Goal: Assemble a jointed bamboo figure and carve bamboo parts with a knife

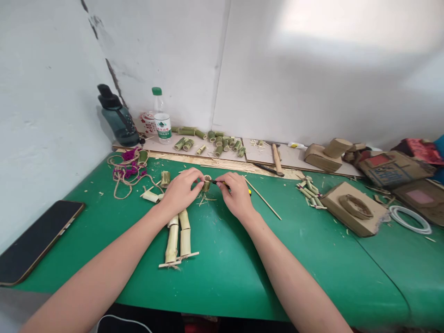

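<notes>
My left hand (pixel 183 189) is closed, thumb and forefinger pinching the side of a short bamboo piece (pixel 207 184) whose open end shows. From the right, my right hand (pixel 236 194) grips a slim tool with a black and yellow handle (pixel 249 192); its dark tip reaches the bamboo piece, and its exact kind is hidden by the fingers. Thin shavings (pixel 204 199) lie just below. Under my left wrist, a jointed bamboo figure (pixel 185 238) lies on the green tabletop (pixel 222 277), with thin sticks across its lower ends. Another bamboo piece (pixel 165 178) stands left of my hand.
Cut bamboo pieces (pixel 218 150) lie at the back beside a water bottle (pixel 163 125) and a dark flask (pixel 120 120). A hammer (pixel 276 159), thin stick (pixel 263 199) and cardboard block (pixel 354 208) are to the right. Purple cord (pixel 128 171) and a phone (pixel 38 240) lie left.
</notes>
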